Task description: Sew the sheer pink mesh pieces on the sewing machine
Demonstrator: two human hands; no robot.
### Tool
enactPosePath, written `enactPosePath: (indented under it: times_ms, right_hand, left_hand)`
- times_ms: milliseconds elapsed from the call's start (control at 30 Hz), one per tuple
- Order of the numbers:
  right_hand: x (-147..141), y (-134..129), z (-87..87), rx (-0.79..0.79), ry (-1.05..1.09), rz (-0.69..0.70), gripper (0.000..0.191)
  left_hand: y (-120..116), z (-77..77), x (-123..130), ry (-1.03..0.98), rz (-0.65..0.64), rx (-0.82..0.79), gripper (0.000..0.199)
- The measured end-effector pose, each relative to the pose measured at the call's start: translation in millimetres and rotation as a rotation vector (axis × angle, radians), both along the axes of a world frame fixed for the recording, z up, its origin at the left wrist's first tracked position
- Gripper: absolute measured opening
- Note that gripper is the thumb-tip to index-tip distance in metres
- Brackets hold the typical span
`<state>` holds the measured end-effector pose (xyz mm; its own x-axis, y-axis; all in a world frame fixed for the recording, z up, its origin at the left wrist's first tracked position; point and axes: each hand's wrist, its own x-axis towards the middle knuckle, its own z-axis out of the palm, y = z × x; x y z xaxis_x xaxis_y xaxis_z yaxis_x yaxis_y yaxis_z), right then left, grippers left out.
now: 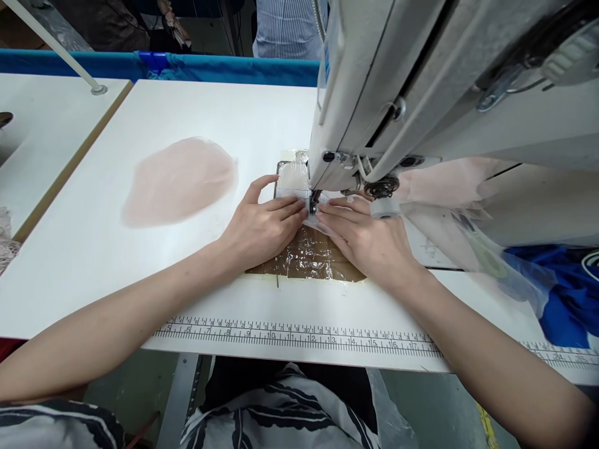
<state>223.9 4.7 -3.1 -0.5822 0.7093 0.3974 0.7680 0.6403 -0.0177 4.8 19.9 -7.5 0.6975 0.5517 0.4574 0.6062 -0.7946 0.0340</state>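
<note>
My left hand (271, 227) lies with its fingers stretched out toward the needle area, thumb spread away. From the other side my right hand (367, 234) reaches in, its fingers extended and pressing flat beside the presser foot (313, 201). Between the fingertips is a thin, sheer pale piece of fabric (321, 224) under the foot. Beneath the hands, shiny brown tape (311, 255) covers the machine bed. The sewing machine head (350, 118) rises above, partly hiding the right fingers.
A sheer pink fabric piece (182, 181) lies flat on the white table (93, 262) to the left. More sheer pink fabric (449, 181) and blue cloth (556, 287) are at the right. A printed ruler (299, 337) runs along the front edge. A striped garment (290, 28) shows across the table.
</note>
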Motion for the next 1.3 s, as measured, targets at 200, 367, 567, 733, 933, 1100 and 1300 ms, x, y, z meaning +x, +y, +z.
enactPosePath:
  times_ms: [200,367,567,733,933,1100,1300]
  right_hand:
    - [-0.1,-1.1,-0.7,0.036,-0.026,0.0,0.022]
    - [-0.3,-0.6,-0.3,0.049,-0.048,-0.004,0.022]
    - [-0.6,-2.8,4.4,0.059,-0.094,-0.022,0.024]
    - [-0.2,-3.3,5.4,0.102,-0.09,-0.002,0.022]
    - [0.9,-0.8,0.3,0.098,-0.078,0.014,0.022]
    - [0.9,-1.4,2.3,0.085,-0.091,0.01,0.024]
    - [1.5,-0.5,2.5,0.121,-0.068,0.025,0.022]
  left_hand:
    - [-1.4,0.0,0.2,0.013,-0.008,0.052,0.028]
    - [-1.6,1.3,0.2,-0.009,-0.014,0.017,0.028]
    - [-2.0,2.3,-0.1,0.031,-0.016,0.095,0.028]
    - [-1.9,2.5,-0.5,0.032,-0.026,0.12,0.028]
    - [-1.4,3.0,0.5,0.038,-0.03,0.141,0.026]
    - [-2.4,4.4,0.8,0.053,-0.025,0.152,0.025]
    - [-3.7,4.5,-0.1,0.058,0.008,0.142,0.025]
